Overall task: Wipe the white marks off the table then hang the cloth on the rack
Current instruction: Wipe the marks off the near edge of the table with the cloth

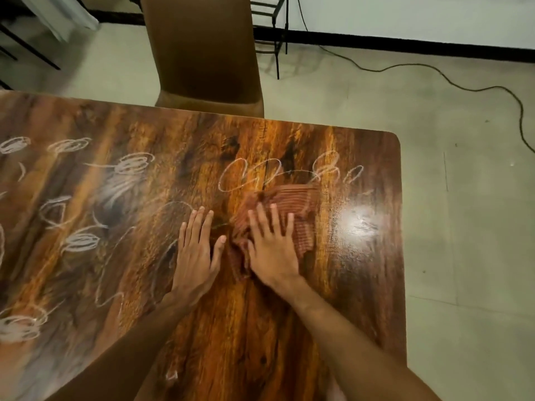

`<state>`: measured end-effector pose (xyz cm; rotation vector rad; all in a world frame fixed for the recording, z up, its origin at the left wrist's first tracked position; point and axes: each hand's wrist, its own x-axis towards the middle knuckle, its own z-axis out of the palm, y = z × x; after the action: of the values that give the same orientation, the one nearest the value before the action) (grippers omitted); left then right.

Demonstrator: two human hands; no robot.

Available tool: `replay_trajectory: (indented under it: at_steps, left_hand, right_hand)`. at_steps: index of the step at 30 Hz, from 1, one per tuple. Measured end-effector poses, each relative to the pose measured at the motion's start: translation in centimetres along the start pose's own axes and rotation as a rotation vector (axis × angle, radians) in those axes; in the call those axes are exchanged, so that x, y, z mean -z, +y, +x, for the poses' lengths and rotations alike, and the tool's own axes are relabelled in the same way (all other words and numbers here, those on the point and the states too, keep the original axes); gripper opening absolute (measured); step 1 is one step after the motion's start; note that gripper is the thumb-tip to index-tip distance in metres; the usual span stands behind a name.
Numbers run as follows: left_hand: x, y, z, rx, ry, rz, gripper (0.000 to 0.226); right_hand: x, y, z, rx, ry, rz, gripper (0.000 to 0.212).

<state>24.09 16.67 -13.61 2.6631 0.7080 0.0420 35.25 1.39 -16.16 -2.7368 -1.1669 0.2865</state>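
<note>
A glossy wooden table (260, 328) fills the lower view, covered in white scribbled marks (78, 238) on its left half and a looping line (260, 172) near the far right. A reddish striped cloth (292, 204) lies crumpled on the right part of the table. My right hand (272, 244) presses flat on the cloth with fingers spread. Just left of the cloth, my left hand (197, 250) rests flat on the bare wood, its thumb close to the cloth's edge. The cloth is blurred. A black metal rack (272, 21) stands on the floor at the top.
A brown chair (202, 53) stands against the table's far edge. A black cable (434, 70) runs across the pale floor to the right. The table's right edge and rounded far corner (396, 140) lie close to the cloth. Dark legs of other furniture (26, 44) show at top left.
</note>
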Motion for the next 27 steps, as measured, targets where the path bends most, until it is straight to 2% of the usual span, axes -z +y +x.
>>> replay_trajectory:
  at_steps: [2,3,5,8,10,13,15,17,19,21,25,27]
  left_hand:
    - [0.1,-1.1,0.7,0.004,0.008,-0.001,0.064]
    - [0.3,-1.7,1.5,0.004,0.013,-0.005,0.064]
    - [0.3,-2.7,3.1,0.003,0.024,-0.019,0.064]
    - [0.4,-4.2,5.8,0.000,0.030,-0.047,0.064]
    - [0.6,-4.3,7.6,-0.010,0.043,-0.063,0.064]
    - [1.2,-4.7,10.3,-0.030,0.068,-0.077,0.063]
    - [1.3,-5.1,12.1,-0.047,0.091,-0.081,0.063]
    - [1.5,-5.9,14.0,-0.041,0.111,-0.096,0.063]
    - [1.8,-6.4,15.3,-0.038,0.131,-0.097,0.062]
    - [2.1,-6.7,16.3,-0.041,0.133,-0.100,0.061]
    - [2.4,-6.4,17.8,-0.053,0.097,-0.091,0.062]
    - [2.3,-6.2,18.6,-0.068,0.097,-0.077,0.062]
  right_hand:
    - [-0.4,-2.6,1.4,0.204,-0.056,-0.007,0.066]
    - [-0.1,-2.3,2.9,0.230,-0.055,-0.021,0.064]
    - [0.7,0.0,6.1,0.125,-0.034,-0.060,0.061]
    - [1.9,2.5,10.2,-0.140,-0.027,-0.028,0.063]
    - [1.6,0.5,11.3,-0.171,-0.018,-0.046,0.067]
    - [0.7,-3.9,12.1,0.086,-0.058,-0.066,0.067]
    - [1.0,-3.2,14.3,0.141,-0.043,-0.067,0.063]
    - [1.7,-1.0,17.7,0.034,-0.022,-0.067,0.061]
    - [2.4,0.6,20.3,-0.159,-0.023,-0.014,0.062]
    - [2.5,0.0,21.7,-0.205,-0.004,0.008,0.063]
    - [2.1,-2.4,22.6,0.072,-0.042,-0.062,0.063]
    - [2.7,-0.8,23.8,0.092,-0.044,-0.064,0.061]
